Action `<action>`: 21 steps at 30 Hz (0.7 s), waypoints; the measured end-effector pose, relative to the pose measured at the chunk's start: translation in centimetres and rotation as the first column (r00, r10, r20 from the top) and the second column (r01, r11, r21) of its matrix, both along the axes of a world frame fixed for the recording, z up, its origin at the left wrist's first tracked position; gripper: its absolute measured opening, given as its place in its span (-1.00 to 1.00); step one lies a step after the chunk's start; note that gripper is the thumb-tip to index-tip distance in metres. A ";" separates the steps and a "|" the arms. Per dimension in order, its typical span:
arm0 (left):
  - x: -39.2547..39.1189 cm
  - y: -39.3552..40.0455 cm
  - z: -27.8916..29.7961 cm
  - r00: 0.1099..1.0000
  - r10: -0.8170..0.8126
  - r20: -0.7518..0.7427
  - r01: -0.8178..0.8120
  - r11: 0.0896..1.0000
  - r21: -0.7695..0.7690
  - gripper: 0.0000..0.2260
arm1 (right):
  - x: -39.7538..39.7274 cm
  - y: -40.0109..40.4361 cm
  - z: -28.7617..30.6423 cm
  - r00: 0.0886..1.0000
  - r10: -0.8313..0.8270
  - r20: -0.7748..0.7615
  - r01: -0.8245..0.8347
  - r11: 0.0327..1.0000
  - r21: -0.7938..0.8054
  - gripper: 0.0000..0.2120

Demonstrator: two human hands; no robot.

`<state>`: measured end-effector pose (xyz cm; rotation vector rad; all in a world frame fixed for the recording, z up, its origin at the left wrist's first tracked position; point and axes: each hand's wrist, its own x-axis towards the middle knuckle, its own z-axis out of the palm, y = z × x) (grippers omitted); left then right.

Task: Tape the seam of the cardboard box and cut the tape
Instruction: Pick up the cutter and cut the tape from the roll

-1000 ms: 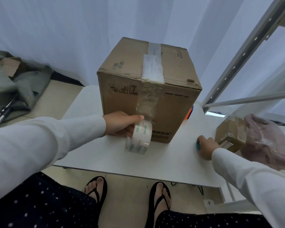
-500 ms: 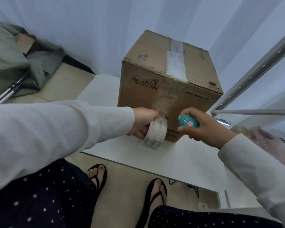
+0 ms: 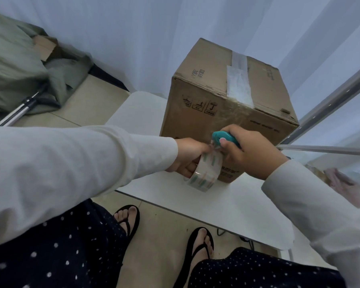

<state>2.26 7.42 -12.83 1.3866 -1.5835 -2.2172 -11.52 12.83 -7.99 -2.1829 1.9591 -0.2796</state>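
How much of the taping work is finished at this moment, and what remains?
Done: clear tape already covers the top seam of the cardboard box and runs down its front. In hand: the left hand holds the tape roll below the strip, and the right hand brings the teal cutter to it. Left: cutting the tape free.

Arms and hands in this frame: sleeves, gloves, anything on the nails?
Both arms wear loose, long, plain off-white sleeves reaching the wrists. The left hand and right hand are bare: no gloves, rings or watch visible. The right thumbnail has pale pink polish.
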 end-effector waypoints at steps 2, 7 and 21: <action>0.1 0.0 -0.2 1.000 0.003 -0.010 -0.003 1.000 0.004 -0.63 | 0.2 -0.5 -0.3 0.994 -0.015 -0.111 0.014 1.000 -0.012 -0.78; 0.1 0.1 -0.6 0.999 0.016 -0.046 -0.015 1.000 0.010 -0.61 | 0.8 -0.8 -1.1 0.968 -0.021 -0.249 0.010 0.999 -0.043 -0.81; -0.1 0.4 -0.2 0.997 0.060 -0.055 -0.059 0.998 0.022 -0.66 | 1.1 -1.3 -2.3 0.928 0.010 -0.372 -0.079 0.982 -0.169 -0.76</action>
